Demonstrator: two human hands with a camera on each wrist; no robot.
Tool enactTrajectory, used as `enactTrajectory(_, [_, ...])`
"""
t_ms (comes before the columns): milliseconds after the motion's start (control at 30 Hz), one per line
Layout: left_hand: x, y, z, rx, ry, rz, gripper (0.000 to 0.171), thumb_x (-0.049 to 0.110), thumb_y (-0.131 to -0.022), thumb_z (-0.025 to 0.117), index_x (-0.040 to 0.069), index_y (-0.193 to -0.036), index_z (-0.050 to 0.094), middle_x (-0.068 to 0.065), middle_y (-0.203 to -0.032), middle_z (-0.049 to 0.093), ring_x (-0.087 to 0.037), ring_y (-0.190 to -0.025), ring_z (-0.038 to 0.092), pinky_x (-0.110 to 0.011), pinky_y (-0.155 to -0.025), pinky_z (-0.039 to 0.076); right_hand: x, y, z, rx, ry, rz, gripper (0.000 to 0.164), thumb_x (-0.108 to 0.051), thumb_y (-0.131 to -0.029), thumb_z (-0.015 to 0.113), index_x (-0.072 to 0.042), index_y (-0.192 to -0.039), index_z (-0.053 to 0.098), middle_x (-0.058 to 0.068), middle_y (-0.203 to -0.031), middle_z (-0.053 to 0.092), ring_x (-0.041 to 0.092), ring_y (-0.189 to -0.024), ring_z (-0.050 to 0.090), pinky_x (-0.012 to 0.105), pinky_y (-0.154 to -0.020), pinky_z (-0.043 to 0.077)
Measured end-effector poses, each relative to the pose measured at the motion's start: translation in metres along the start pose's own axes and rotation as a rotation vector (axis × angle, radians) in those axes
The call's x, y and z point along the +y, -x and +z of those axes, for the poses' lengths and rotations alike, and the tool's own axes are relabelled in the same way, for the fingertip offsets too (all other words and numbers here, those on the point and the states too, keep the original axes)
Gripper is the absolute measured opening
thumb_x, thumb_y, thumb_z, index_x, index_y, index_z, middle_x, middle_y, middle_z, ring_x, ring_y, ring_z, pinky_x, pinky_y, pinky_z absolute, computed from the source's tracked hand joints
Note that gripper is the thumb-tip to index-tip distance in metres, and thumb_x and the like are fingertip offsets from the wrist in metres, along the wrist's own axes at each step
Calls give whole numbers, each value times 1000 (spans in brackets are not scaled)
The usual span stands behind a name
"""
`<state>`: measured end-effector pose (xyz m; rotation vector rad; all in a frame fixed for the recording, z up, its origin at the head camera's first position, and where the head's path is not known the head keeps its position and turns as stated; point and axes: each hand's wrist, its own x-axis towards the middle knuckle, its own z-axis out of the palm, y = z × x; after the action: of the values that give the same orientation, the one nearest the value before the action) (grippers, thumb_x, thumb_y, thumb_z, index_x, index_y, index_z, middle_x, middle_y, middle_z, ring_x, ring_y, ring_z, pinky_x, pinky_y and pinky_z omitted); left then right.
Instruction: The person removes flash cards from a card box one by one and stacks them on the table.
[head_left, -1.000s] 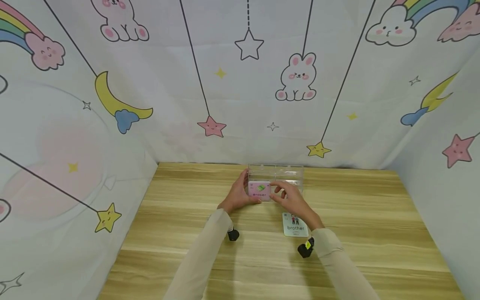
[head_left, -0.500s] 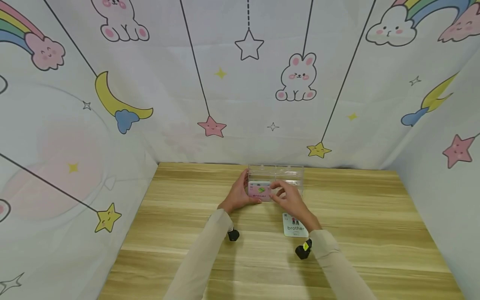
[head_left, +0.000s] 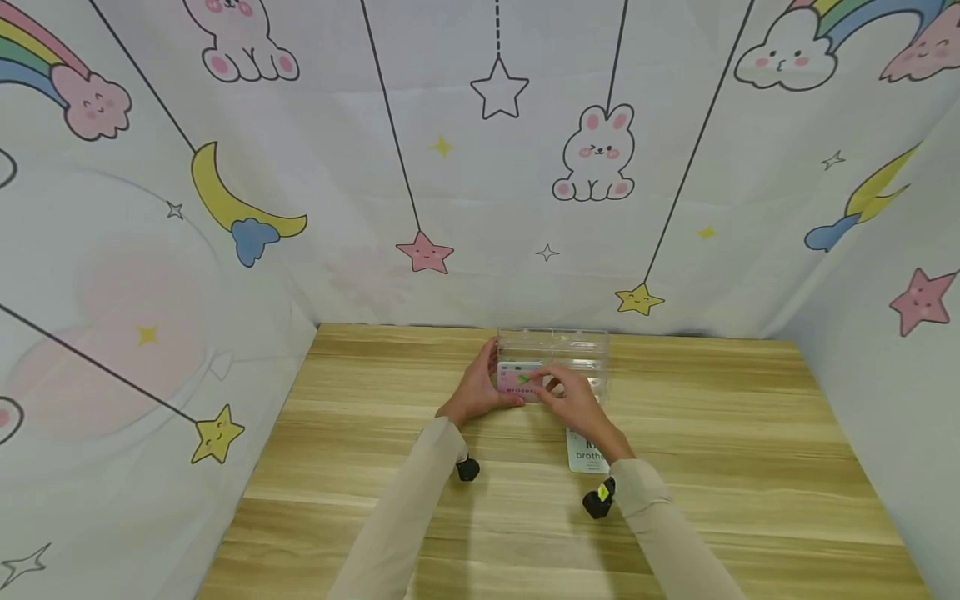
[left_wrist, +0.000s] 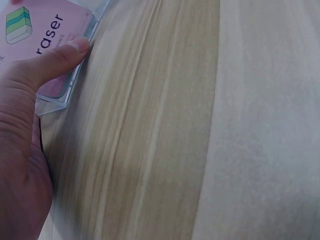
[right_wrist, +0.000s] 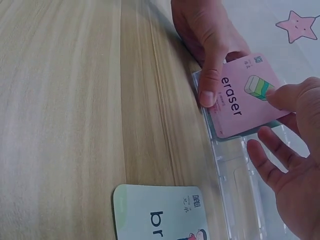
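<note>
A clear plastic card box (head_left: 581, 340) stands near the back of the table. Its left compartment holds a stack of cards, topped by a pink eraser card (right_wrist: 234, 107). My left hand (head_left: 478, 387) grips the left side of the box, thumb over the front edge and onto the card face. With thumb and finger, my right hand (head_left: 579, 407) pinches the eraser card at its right side; the thumb covers part of the eraser picture. A pale green brother card (right_wrist: 162, 215) lies on the table in front of the box, partly under my right wrist in the head view.
The wood-grain table (head_left: 360, 458) has a white printed cloth (head_left: 480, 192) hanging behind it and at both sides. Black wrist cameras (head_left: 467, 469) hang under both sleeves.
My right hand has shifted left, from the eraser card's right edge onto its face. The card has tilted slightly, baring the top of another behind it. My left hand stays put.
</note>
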<state>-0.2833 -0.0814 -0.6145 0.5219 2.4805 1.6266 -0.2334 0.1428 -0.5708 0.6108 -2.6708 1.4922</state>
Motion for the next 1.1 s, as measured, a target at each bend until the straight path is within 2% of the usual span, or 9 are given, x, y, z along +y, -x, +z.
enactTrajectory(233, [3, 1, 0, -4, 4, -10, 125, 10, -68, 100, 10, -164, 19, -18, -163, 35, -29, -150, 36, -32, -122, 33, -5, -1, -3, 61, -10, 6, 24, -4, -98, 72, -7, -121, 72, 8, -118, 71, 23, -94, 65, 33, -74, 62])
enactTrajectory(467, [2, -1, 1, -10, -12, -48, 127, 10, -68, 100, 11, -164, 16, -17, -164, 33, -27, -150, 35, -29, -122, 33, -7, 0, -8, 102, 4, -14, 29, -1, -94, 75, -4, -123, 71, 11, -120, 70, 25, -95, 65, 29, -73, 60])
enactTrajectory(733, [1, -2, 1, -12, -44, -50, 125, 8, -70, 98, 12, -165, 16, -16, -164, 34, -26, -150, 36, -28, -122, 33, -12, 2, -18, 132, -24, -19, 35, 1, -91, 79, -4, -124, 69, 15, -123, 69, 30, -98, 69, 37, -77, 63])
enactTrajectory(933, [2, -1, 0, -19, -22, -64, 128, 15, -69, 100, 13, -165, 15, -14, -165, 33, -25, -151, 34, -28, -122, 32, -16, 8, -27, 122, -32, -4, 42, 2, -89, 80, -5, -128, 68, 16, -126, 67, 29, -91, 72, 31, -73, 64])
enactTrajectory(1100, [2, -2, 0, -18, -20, -54, 130, 16, -67, 101, 14, -165, 16, -14, -164, 34, -26, -150, 35, -30, -122, 32, -17, 15, -35, 88, -42, 30, 44, 0, -91, 79, -7, -132, 67, 15, -131, 64, 28, -91, 72, 25, -70, 62])
